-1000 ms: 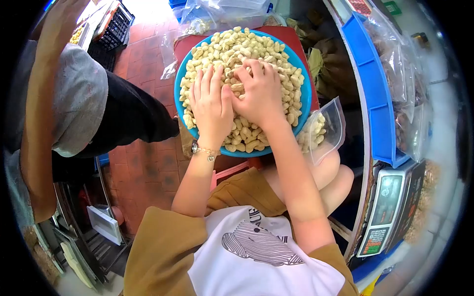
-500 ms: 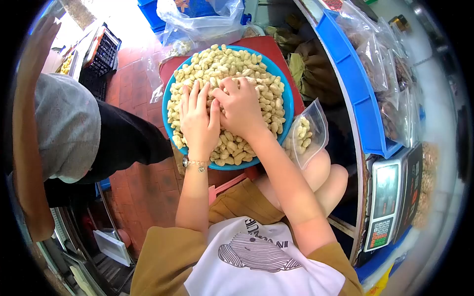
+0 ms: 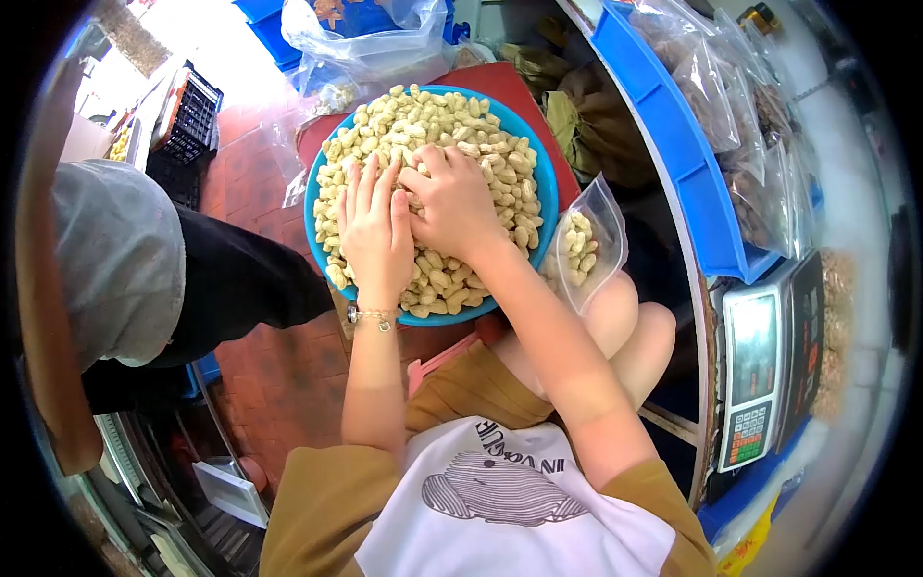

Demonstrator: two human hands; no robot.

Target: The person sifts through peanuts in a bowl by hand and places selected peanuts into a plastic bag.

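A round blue basin (image 3: 549,188) heaped with unshelled peanuts (image 3: 481,130) stands in front of my knees. My left hand (image 3: 378,242) rests on the heap with its fingers stretched forward and the thumb apart. Close beside it, my right hand (image 3: 460,210) lies on the peanuts with bent, parted fingers, their tips partly hidden among the shells. Neither hand visibly grips anything. Right of the basin, an open clear plastic bag (image 3: 601,236) holds some peanuts and leans by my knee.
Under the basin is a red board (image 3: 495,79). A scale (image 3: 755,356) and a blue tray (image 3: 663,144) of bagged goods line the right side. Another person in a grey shirt (image 3: 115,250) stands at left. Behind the basin lies a plastic bag (image 3: 370,48).
The whole view has shifted slightly, so the basin appears a little further left and up. Both hands stay on the peanuts, with only slight finger movement.
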